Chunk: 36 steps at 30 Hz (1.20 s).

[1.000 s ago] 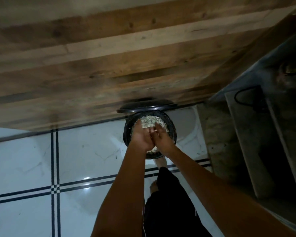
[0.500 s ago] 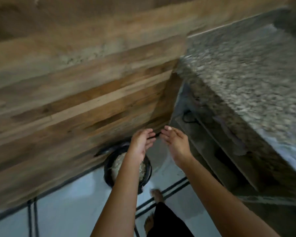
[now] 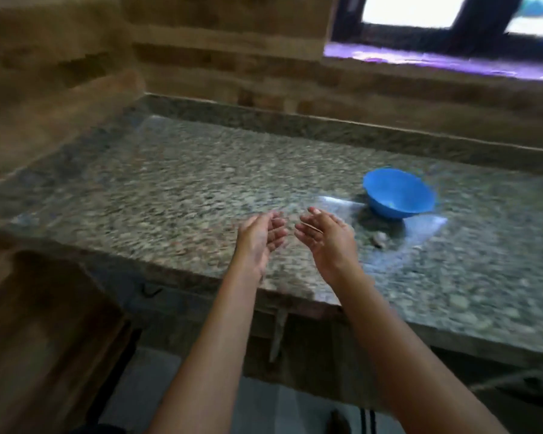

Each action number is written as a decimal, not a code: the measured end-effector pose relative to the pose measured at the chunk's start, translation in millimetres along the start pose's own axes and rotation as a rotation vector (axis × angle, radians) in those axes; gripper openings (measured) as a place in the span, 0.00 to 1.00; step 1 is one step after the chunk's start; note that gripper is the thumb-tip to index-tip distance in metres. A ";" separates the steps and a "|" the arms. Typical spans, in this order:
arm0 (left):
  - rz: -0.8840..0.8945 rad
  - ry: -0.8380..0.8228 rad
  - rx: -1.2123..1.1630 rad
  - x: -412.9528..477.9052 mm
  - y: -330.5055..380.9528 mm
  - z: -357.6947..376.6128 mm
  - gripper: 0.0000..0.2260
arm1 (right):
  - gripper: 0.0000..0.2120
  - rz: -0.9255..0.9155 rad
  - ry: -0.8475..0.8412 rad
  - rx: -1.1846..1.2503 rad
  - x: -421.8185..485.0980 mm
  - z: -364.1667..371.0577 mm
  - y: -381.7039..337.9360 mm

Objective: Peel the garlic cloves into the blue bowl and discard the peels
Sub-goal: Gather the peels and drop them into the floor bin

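Here, a round blue plastic bowl [image 3: 398, 194] stands upright on a speckled grey-green stone table [image 3: 185, 189], and everything else is placed from that bowl. The left hand [image 3: 261, 236] and the right hand [image 3: 326, 239] are both raised over the table's near edge, on the bowl's near-left side. The right hand is the closer of the two, near the bowl but not touching it, while the left hand is further off on the same side.

The palms face each other with a gap between them. Each grip is apart, with the fingers loosely curved and holding nothing. A thin pale streak crosses the right hand's fingers [image 3: 308, 228], too blurred to tell what it is.

The view is smeared by motion, so what the bowl contains cannot be made out. Just in front of the bowl, on the side nearest the person, a small pale lump [image 3: 379, 239] lies on the table, apart from both hands. Whether it is a clove or a peel cannot be told.

Behind the bowl a brown wood-plank wall [image 3: 201, 67] rises from the table's far edge. Above and behind the bowl is a bright window with a dark frame [image 3: 420, 10]. Below the table's near edge, pale floor tile [image 3: 264, 411] shows between the two forearms.
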<state>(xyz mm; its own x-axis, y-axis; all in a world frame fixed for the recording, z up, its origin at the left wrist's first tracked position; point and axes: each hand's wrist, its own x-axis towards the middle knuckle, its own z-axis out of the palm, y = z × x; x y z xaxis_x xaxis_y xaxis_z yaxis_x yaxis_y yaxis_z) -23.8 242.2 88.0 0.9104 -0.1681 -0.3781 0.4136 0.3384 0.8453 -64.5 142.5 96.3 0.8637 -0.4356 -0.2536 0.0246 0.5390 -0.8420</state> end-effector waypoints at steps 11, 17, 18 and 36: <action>-0.050 -0.148 0.299 37.3 -76.7 192.0 0.07 | 0.06 -0.146 0.213 -0.850 107.1 -205.1 -85.9; -0.036 -0.131 0.408 51.5 -97.4 203.6 0.08 | 0.11 -0.268 0.004 -1.548 122.8 -253.8 -78.1; -0.026 -0.131 0.416 52.3 -98.2 204.2 0.08 | 0.10 -0.280 -0.006 -1.565 124.6 -254.8 -76.2; 0.361 -0.262 1.412 89.9 -106.5 171.0 0.19 | 0.12 -0.574 0.125 -1.227 154.3 -187.6 -107.0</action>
<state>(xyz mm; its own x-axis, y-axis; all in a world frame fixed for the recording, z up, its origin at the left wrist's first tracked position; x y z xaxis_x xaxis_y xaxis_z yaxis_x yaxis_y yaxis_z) 11.5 32.8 28.5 0.8664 -0.4834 -0.1249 -0.3251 -0.7361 0.5936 -28.3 -117.6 57.9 0.8306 -0.4770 0.2875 -0.1542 -0.6930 -0.7042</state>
